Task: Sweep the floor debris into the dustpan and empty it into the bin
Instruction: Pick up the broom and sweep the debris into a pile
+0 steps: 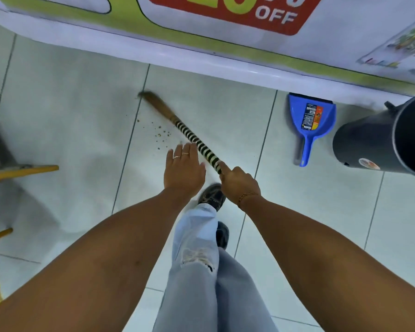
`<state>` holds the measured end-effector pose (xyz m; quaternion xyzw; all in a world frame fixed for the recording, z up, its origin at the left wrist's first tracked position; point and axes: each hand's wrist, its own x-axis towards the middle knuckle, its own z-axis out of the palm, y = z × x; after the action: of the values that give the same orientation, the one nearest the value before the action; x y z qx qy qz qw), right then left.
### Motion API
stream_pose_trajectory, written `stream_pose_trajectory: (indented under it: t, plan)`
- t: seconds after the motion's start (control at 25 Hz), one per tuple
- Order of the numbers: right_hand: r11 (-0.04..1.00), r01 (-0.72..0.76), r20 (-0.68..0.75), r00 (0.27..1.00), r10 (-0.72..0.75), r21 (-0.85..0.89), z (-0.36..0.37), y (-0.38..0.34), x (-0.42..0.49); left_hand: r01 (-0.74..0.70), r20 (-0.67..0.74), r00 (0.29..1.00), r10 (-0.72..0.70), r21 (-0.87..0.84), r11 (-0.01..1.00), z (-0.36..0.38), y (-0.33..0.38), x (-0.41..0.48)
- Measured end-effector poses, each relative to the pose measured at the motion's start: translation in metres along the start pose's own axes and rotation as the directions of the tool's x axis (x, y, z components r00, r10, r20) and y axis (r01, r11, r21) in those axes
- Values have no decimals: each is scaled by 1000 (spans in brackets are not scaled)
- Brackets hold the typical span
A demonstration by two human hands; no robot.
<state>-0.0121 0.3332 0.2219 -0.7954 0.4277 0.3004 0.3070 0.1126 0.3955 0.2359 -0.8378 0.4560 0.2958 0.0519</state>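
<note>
Right hand (238, 184) has its grip wrapped tight round the butt end of the broom (192, 137), index finger laid along the black-and-white banded handle. The handle runs from the grip up and to the left; the brown bristle head is at the far end, blurred, tip on or just above the tiled floor (70, 130), can't tell which.

Left hand (183, 167) is just left of the right grip: flat, palm down, fingers spread, holding nothing, beside the handle. Two rings on it. Whether it touches the handle, can't tell.

Debris (159, 135): scatter of small brown crumbs on the floor, just left of the handle's middle, ahead of the left hand.

Blue dustpan (312, 124) lies well right of the grip, mouth against the base of the white display unit (201, 61), handle pointing back toward the person. Sticker label on its pan.

Dark round bin (379, 144) is just right of the dustpan, open top visible at the frame's right edge.

Below the grip: jeans and dark shoes.
</note>
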Motion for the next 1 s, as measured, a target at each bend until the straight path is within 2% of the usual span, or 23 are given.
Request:
stream_pose_trajectory:
  t: [0.08, 0.16, 0.28, 0.36, 0.48, 0.88, 1.0]
  plan:
    - [991, -91, -38, 995, 95, 99, 14, 2, -21, -58, -3, 998, 58, 24, 998, 12, -5, -26]
    - [949, -216, -4, 975, 223, 230, 30, 1, -43, -91, 10, 996, 91, 39, 995, 21, -12, -57]
    - [829, -422, 107, 904, 413, 367, 61, -2, -62, -114, 42, 993, 112, 45, 993, 32, -28, -87]
    - [782, -486, 193, 874, 447, 390, 83, -13, -67, -104, 70, 992, 101, 50, 993, 39, -44, -97]
    - [791, -487, 263, 872, 413, 370, 104, -40, -72, -102, 88, 991, 98, 36, 994, 43, -64, -101]
    - [839, -422, 257, 901, 348, 342, 123, -149, -35, -79, 70, 994, 79, 5, 997, 16, -138, -91]
    - [826, -417, 256, 905, 339, 379, 122, -177, -26, -80, 63, 995, 79, 7, 997, 10, -160, -87]
